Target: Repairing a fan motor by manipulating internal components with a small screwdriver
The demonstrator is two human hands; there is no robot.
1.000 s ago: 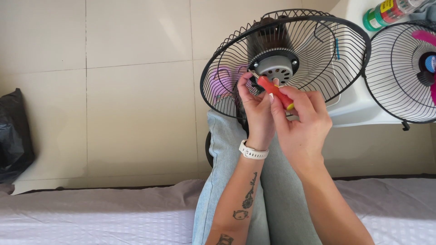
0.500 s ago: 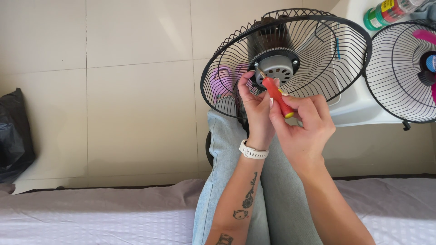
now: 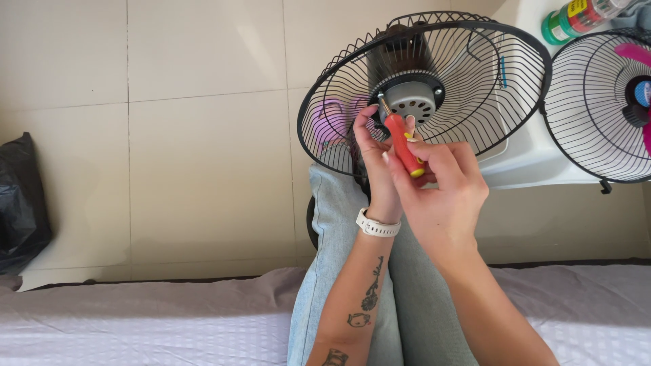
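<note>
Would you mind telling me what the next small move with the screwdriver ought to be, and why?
Probably turn the screwdriver on the spot. Its tip seems to meet the grey motor housing at the upper left edge, the right hand grips the red handle, and the left hand steadies the shaft beside the black fan guard.

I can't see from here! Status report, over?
Right hand grips red screwdriver, tip at fan motor. Left hand steadies grille. Nothing blocking.

A black bag (image 3: 20,203) lies on the tiled floor (image 3: 203,169); a green-capped bottle (image 3: 576,19) lies far right.
</note>
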